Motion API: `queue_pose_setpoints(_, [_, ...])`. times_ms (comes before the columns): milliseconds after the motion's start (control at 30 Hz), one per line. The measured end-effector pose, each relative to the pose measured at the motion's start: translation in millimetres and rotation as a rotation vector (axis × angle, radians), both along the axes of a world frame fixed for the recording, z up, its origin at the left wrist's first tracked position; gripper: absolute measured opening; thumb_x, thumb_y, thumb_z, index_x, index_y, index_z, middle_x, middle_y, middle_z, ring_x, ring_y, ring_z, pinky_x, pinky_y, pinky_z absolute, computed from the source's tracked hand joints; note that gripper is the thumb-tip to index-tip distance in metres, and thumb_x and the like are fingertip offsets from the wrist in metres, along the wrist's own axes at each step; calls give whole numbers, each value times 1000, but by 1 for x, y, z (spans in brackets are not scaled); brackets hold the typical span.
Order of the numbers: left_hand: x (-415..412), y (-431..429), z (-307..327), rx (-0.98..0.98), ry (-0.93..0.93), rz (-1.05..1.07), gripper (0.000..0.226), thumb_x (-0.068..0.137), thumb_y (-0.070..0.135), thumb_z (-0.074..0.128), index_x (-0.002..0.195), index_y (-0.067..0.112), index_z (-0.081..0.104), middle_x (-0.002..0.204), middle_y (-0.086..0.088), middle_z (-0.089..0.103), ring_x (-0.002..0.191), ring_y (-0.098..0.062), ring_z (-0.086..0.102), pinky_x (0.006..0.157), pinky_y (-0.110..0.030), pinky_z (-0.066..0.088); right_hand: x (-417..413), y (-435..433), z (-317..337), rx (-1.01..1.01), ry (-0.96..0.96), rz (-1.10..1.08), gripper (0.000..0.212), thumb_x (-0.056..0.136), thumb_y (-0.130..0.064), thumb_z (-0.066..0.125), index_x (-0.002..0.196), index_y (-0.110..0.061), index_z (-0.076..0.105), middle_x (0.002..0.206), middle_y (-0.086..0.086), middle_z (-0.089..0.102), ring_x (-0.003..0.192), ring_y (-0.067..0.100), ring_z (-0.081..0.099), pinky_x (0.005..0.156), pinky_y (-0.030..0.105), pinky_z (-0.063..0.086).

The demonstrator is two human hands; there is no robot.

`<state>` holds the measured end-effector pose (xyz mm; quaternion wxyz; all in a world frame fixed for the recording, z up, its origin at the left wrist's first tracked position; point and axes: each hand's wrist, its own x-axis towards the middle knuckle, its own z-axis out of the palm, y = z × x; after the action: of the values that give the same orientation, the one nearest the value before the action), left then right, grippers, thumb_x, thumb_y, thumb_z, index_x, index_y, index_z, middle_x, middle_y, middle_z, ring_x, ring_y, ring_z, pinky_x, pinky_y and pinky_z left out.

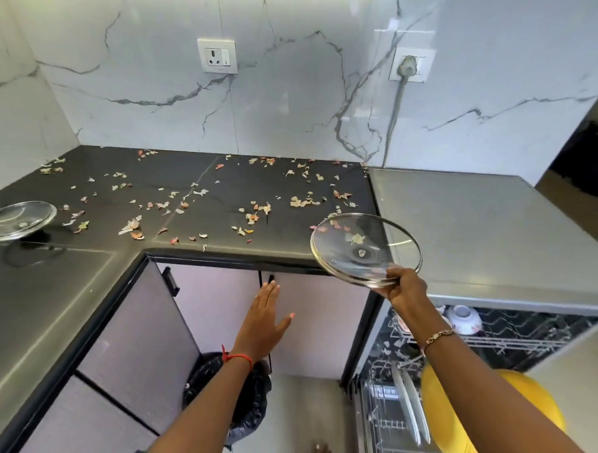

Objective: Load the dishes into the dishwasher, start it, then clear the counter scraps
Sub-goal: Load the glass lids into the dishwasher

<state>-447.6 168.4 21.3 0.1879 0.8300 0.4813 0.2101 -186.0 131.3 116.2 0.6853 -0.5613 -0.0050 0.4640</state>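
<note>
Pinching the glass lid (365, 249) by its rim, the right hand (408, 286) poises it beside the open dishwasher (522, 340), likely for racking; the left hand (266, 327), grip apart, holds nothing.

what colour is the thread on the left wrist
The thread is red, shown best in the head view.
</note>
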Motion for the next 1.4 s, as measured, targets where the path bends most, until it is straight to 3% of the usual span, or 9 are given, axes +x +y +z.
queue_pose_setpoints(67, [-5,-17,-2,-9,4,-7,69,97,37,48,149,5,16,158,-8,11,147,-17,3,115,-20,-1,-6,-26,-10,-2,-5,29,21,83,12,46,93,0,60,84,16,63,72,29,61,83,54,51])
queue_pose_setpoints(167, [-8,-39,-5,-26,-10,-19,70,97,36,49,149,4,16,158,-9,12,147,-18,4,116,-23,1,-11,-60,-25,2,33,59,23,86,9,43,80,-7,57,59,6,66,54,21,65,60,43,57])
queue_pose_setpoints(333, [-5,-70,-19,-73,29,-63,71,97,37,47,150,4,12,159,-9,8,147,-18,1,119,-27,1,-15,-110,-50,-39,66,70,24,89,10,39,84,-7,56,50,5,66,41,20,64,35,34,52])
queue_pose_setpoints(533, [11,-102,-34,-113,43,-114,71,98,37,46,150,5,11,159,-9,8,147,-18,1,117,-25,-1,-6,-162,-73,-41,62,56,16,88,13,41,85,4,53,55,13,67,47,28,66,39,36,53])
queue_pose_setpoints(800, [52,-153,-49,-160,72,-157,70,97,40,45,150,6,13,159,-8,9,147,-18,2,117,-26,1,30,-229,-95,-92,51,98,28,87,11,45,108,-2,59,69,12,70,52,25,66,54,29,53])
queue_pose_setpoints(867, [66,-166,-51,-157,84,-157,69,98,39,45,150,6,14,159,-9,10,147,-19,3,118,-28,2,44,-243,-100,-106,59,121,26,88,10,46,103,-5,60,67,10,71,51,24,67,49,26,50])
queue_pose_setpoints(1167, [168,-255,-73,-150,158,-52,67,99,38,42,149,4,14,158,-10,10,147,-21,3,117,-27,-2,154,-322,-131,-93,106,316,33,91,7,41,120,-4,52,74,15,72,59,27,70,48,31,56])
queue_pose_setpoints(1300, [220,-314,-79,-174,143,1,65,98,31,47,149,3,17,157,-13,14,147,-23,7,117,-27,1,220,-362,-138,-80,89,363,33,89,10,43,120,0,50,73,19,71,56,32,68,58,36,56])
queue_pose_setpoints(1400, [255,-355,-84,-210,138,11,64,98,27,49,148,1,19,156,-15,16,147,-26,9,118,-30,4,258,-394,-142,-86,103,387,31,88,11,42,114,-2,53,71,17,72,57,29,69,54,34,57])
